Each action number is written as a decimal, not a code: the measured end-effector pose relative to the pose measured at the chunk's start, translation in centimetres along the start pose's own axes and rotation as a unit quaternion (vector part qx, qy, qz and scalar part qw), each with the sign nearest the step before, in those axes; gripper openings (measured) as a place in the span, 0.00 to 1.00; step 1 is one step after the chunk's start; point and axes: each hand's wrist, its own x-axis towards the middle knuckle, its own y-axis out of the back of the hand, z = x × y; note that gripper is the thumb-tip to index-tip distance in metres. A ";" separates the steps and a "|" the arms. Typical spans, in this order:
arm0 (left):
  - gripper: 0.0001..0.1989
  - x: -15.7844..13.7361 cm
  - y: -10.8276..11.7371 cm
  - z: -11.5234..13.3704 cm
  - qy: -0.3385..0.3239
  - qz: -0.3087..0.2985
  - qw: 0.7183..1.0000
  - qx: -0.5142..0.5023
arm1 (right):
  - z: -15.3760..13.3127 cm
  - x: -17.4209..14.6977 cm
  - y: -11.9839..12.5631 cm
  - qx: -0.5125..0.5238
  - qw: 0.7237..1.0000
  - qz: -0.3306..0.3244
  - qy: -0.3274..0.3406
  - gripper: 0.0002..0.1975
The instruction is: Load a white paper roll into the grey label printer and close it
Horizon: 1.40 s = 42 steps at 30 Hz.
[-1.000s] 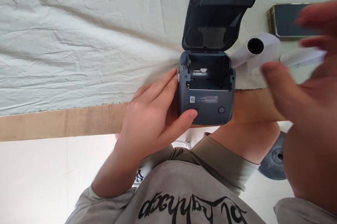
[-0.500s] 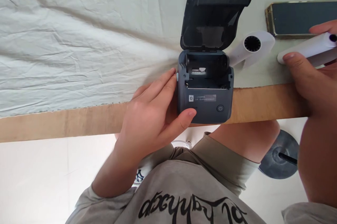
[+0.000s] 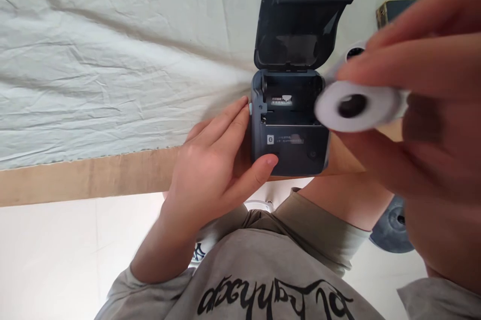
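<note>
A dark grey portable thermal printer (image 3: 289,152) stands at the table edge with its lid (image 3: 304,24) swung up and its paper bay bare. Against its left side lie the fingers of my left hand (image 3: 214,165), the thumb over its front corner, gripping it. My right hand (image 3: 424,94), blurred, pinches a white paper roll (image 3: 326,109) between thumb and fingers. The roll's hollow end faces me, right by the printer's right side and partly in front of it. Behind my right fingers shows the end of a second paper roll (image 3: 348,49), mostly hidden.
A phone-like dark device (image 3: 398,8) lies at the back right, largely covered by my right hand. Pale wrinkled cloth (image 3: 131,74) spreads over the table, leaving a wooden front edge (image 3: 90,174) bare. Below, a round black base (image 3: 391,230) stands on the floor.
My right hand has lifted the paper roll from the right and carried it left to the printer, turning its end toward me. My left hand has stayed on the printer.
</note>
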 end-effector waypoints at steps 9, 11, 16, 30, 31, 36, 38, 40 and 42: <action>0.33 -0.1 -0.3 -0.3 -0.012 0.004 1.000 -0.002 | -2.8 5.7 -2.2 -0.103 0.990 -0.063 0.069 0.12; 0.32 -0.1 -0.2 -0.3 -0.010 0.004 1.000 -0.005 | -3.2 6.3 -2.6 -0.151 0.979 -0.089 0.106 0.10; 0.32 -0.1 -0.3 -0.5 -0.015 0.006 1.000 0.000 | -2.7 5.4 -3.2 -0.102 0.992 -0.053 0.058 0.20; 0.29 0.0 -0.1 -0.3 -0.069 -0.004 0.998 0.008 | -0.4 1.8 -3.1 -0.029 0.999 -0.021 0.005 0.27; 0.26 -0.1 -0.1 -0.3 -0.065 -0.018 0.998 0.019 | -0.9 1.8 -3.0 -0.030 0.999 -0.021 0.010 0.27; 0.23 -0.2 -0.3 0.1 -0.052 -0.011 0.998 0.022 | -2.2 3.2 -2.4 -0.055 0.990 0.001 0.131 0.18; 0.22 -0.2 -0.4 0.1 -0.059 -0.001 0.998 0.025 | -1.8 4.5 -2.1 -0.077 0.984 0.012 0.162 0.21; 0.20 -0.1 -0.3 0.1 -0.071 0.001 0.997 0.029 | -1.2 5.9 -1.9 -0.089 0.982 0.002 0.164 0.30; 0.20 0.1 -0.2 0.0 -0.081 -0.005 0.996 0.033 | -1.2 7.2 -1.7 -0.080 0.983 -0.039 0.158 0.36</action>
